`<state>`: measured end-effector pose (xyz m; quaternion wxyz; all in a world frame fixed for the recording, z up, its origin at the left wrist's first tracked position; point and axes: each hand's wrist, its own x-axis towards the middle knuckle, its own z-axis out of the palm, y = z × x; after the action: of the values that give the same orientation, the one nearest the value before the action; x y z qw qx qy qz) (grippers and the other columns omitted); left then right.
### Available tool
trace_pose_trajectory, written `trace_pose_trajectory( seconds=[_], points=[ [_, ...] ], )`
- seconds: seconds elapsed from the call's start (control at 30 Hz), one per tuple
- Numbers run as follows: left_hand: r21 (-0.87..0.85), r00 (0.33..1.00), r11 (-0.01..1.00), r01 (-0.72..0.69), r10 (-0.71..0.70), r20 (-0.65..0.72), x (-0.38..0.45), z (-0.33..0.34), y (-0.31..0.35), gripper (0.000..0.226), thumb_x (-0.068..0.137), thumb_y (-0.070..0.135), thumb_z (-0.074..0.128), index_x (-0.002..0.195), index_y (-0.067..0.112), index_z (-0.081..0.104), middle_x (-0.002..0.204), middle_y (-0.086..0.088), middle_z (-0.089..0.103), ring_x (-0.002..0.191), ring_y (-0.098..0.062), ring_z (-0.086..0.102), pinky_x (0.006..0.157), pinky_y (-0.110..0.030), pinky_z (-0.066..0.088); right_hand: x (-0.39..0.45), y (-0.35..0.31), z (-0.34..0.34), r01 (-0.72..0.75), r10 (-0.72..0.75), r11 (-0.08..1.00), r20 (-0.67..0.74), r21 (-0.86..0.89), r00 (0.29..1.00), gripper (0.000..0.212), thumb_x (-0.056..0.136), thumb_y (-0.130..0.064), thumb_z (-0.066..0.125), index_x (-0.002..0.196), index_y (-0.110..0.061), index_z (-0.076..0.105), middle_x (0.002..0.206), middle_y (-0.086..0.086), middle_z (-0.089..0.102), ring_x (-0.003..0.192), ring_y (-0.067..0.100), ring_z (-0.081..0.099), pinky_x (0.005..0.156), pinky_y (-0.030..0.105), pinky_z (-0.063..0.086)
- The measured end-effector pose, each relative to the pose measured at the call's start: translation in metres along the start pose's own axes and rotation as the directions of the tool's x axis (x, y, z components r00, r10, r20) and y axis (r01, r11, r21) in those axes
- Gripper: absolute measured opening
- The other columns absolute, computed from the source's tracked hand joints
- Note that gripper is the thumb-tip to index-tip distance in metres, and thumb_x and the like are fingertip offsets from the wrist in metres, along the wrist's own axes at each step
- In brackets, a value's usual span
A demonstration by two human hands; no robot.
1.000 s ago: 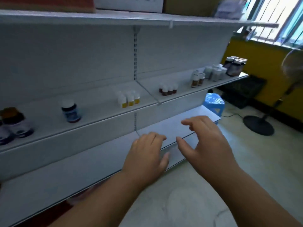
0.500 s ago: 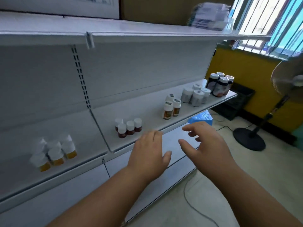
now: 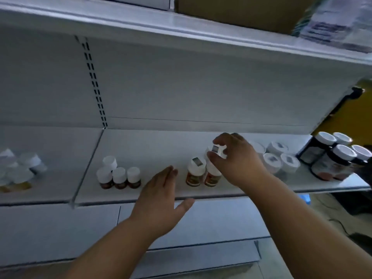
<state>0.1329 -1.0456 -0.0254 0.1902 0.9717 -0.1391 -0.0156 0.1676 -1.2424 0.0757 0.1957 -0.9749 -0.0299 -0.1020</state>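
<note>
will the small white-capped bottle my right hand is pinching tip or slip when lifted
Probably rigid: the small white-capped bottle looks like hard plastic. The right hand pinches only its cap, so it may swing or slip. Two orange-labelled bottles sit right beside it, so a sideways push could topple them.

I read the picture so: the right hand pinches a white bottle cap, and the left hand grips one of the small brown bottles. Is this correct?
Not fully. The right hand does pinch the white bottle cap, but the left hand grips nothing: its fingers are straight, and it is apart from the small brown bottles. The head view shows this.
</note>
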Motion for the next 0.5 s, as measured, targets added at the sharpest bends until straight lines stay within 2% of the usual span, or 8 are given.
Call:
trace_pose_trajectory(
  seconds=[0.13, 0.23, 0.3, 0.4, 0.47, 0.5],
  points=[
    [0.050, 0.994, 0.994, 0.094, -0.097, 0.058, 0.000, 0.016, 0.018, 0.108, 0.068, 0.084, 0.000, 0.154, 0.022, -0.020, 0.154, 0.010, -0.033, 0.142, -0.006, -0.023, 0.114, -0.026, -0.016, 0.046, 0.016, 0.005, -0.028, 0.048, 0.995, 0.216, -0.091, 0.975, 0.041, 0.088, -0.043, 0.056, 0.123, -0.022, 0.053, 0.118, 0.003, 0.054, 0.096, 0.021, 0.055, 0.076, 0.032, 0.048],
    [0.168, 0.993, 0.983, 0.074, -0.087, 0.077, 0.003, 0.029, 0.018, 0.111, 0.065, 0.084, -0.010, 0.154, 0.019, -0.019, 0.157, 0.003, -0.032, 0.145, -0.009, -0.027, 0.120, -0.032, -0.016, 0.060, 0.020, 0.008, 0.012, 0.025, 0.993, 0.305, -0.120, 0.952, 0.033, 0.087, -0.036, 0.056, 0.114, -0.017, 0.055, 0.103, 0.005, 0.059, 0.086, 0.022, 0.056, 0.072, 0.033, 0.050],
    [0.205, 0.991, 0.975, 0.084, -0.103, 0.083, 0.006, 0.034, 0.017, 0.109, 0.069, 0.085, -0.006, 0.154, 0.018, -0.020, 0.157, 0.002, -0.032, 0.144, -0.010, -0.028, 0.121, -0.035, -0.014, 0.064, 0.023, 0.010, 0.027, 0.011, 0.994, 0.347, -0.104, 0.938, 0.028, 0.087, -0.031, 0.058, 0.110, -0.015, 0.055, 0.095, 0.004, 0.058, 0.082, 0.020, 0.054, 0.068, 0.031, 0.047],
    [0.231, 0.990, 0.969, 0.085, -0.109, 0.092, 0.007, 0.036, 0.018, 0.109, 0.071, 0.085, -0.001, 0.155, 0.017, -0.018, 0.156, 0.003, -0.031, 0.147, -0.014, -0.025, 0.121, -0.036, -0.014, 0.066, 0.025, 0.014, 0.025, 0.004, 0.996, 0.320, -0.085, 0.948, 0.027, 0.087, -0.027, 0.058, 0.110, -0.014, 0.056, 0.100, 0.006, 0.061, 0.083, 0.022, 0.054, 0.069, 0.031, 0.047],
    [0.261, 0.989, 0.962, 0.076, -0.107, 0.106, 0.006, 0.036, 0.017, 0.108, 0.075, 0.087, 0.001, 0.155, 0.017, -0.017, 0.158, 0.002, -0.030, 0.149, -0.016, -0.024, 0.121, -0.037, -0.013, 0.063, 0.025, 0.015, 0.014, -0.005, 0.999, 0.221, -0.040, 0.975, 0.026, 0.090, -0.026, 0.056, 0.113, -0.013, 0.055, 0.108, 0.009, 0.061, 0.090, 0.025, 0.055, 0.073, 0.034, 0.048],
    [0.269, 0.988, 0.960, 0.076, -0.109, 0.111, 0.006, 0.035, 0.017, 0.107, 0.077, 0.087, 0.003, 0.155, 0.016, -0.017, 0.159, 0.001, -0.029, 0.149, -0.016, -0.024, 0.121, -0.037, -0.013, 0.058, 0.026, 0.014, 0.039, -0.038, 0.999, 0.129, -0.002, 0.991, 0.028, 0.092, -0.026, 0.054, 0.117, -0.013, 0.054, 0.114, 0.010, 0.060, 0.097, 0.028, 0.054, 0.078, 0.036, 0.048]
  ],
)
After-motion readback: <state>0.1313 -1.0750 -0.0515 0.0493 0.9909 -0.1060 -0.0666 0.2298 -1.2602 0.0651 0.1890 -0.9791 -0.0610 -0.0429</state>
